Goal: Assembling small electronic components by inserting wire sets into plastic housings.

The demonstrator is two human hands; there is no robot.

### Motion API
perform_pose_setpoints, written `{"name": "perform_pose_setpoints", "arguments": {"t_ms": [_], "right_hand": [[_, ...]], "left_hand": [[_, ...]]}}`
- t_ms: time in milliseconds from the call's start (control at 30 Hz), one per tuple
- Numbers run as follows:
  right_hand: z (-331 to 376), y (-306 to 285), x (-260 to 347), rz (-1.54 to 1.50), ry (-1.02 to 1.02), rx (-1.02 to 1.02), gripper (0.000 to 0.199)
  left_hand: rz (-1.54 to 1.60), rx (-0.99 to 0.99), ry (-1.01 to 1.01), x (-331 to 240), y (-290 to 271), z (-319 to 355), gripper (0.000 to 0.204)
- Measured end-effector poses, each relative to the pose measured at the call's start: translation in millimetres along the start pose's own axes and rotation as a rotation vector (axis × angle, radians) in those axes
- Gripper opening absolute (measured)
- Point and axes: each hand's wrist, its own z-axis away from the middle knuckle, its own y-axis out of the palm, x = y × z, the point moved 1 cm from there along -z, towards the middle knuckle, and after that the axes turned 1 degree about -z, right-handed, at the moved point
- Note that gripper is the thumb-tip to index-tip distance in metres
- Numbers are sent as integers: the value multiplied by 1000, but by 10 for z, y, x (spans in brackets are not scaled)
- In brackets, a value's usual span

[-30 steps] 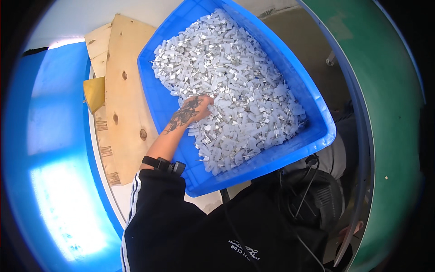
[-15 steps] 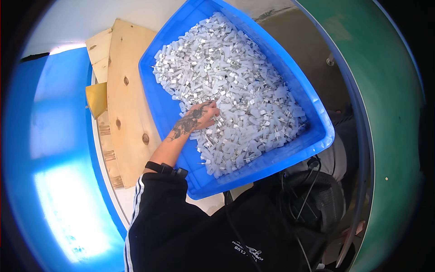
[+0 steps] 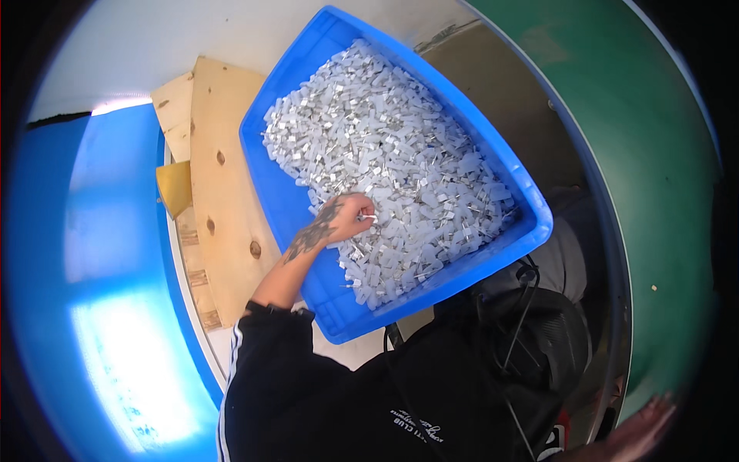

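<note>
A deep blue plastic bin (image 3: pixel 493 146) lies tilted across the view, filled with a heap of small white translucent plastic pieces (image 3: pixel 431 165), many with thin silvery metal pins. Over the left side of this heap is my left hand (image 3: pixel 350 215), tattooed on the back, with its fingers curled together. A small white piece (image 3: pixel 369 219) shows at its fingertips. At the lower right rim, my right hand (image 3: pixel 650 422) is over the green surface; motion smears its fingers, and nothing held can be made out.
Left of the bin stand a pale plywood board (image 3: pixel 223 185) and a yellow piece (image 3: pixel 174 189), beside a glossy blue surface (image 3: pixel 108 231). A long green surface (image 3: pixel 616 138) curves along the right. A black bag with cables (image 3: pixel 539 331) sits by my body.
My left hand has shifted slightly down, and a small white piece now shows at its fingertips. My right hand has come into view at the lower right. The view has tilted a little.
</note>
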Motion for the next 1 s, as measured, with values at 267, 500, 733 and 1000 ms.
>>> {"name": "perform_pose_setpoints", "arguments": {"t_ms": [267, 500, 733, 1000], "right_hand": [[672, 1495, -240, 181, -53, 1020, 57], [838, 1461, -397, -129, 117, 873, 47], [675, 1213, -505, -1024, 1240, 950, 32], [693, 1040, -598, -839, 1240, 843, 36]], "left_hand": [[953, -172, 38, -1602, -576, 43, 10], [1225, -56, 372, -2435, -573, -92, 18], [982, 95, 640, -2649, -601, -526, 43], [1288, 240, 688, -2876, -437, -668, 28]]}}
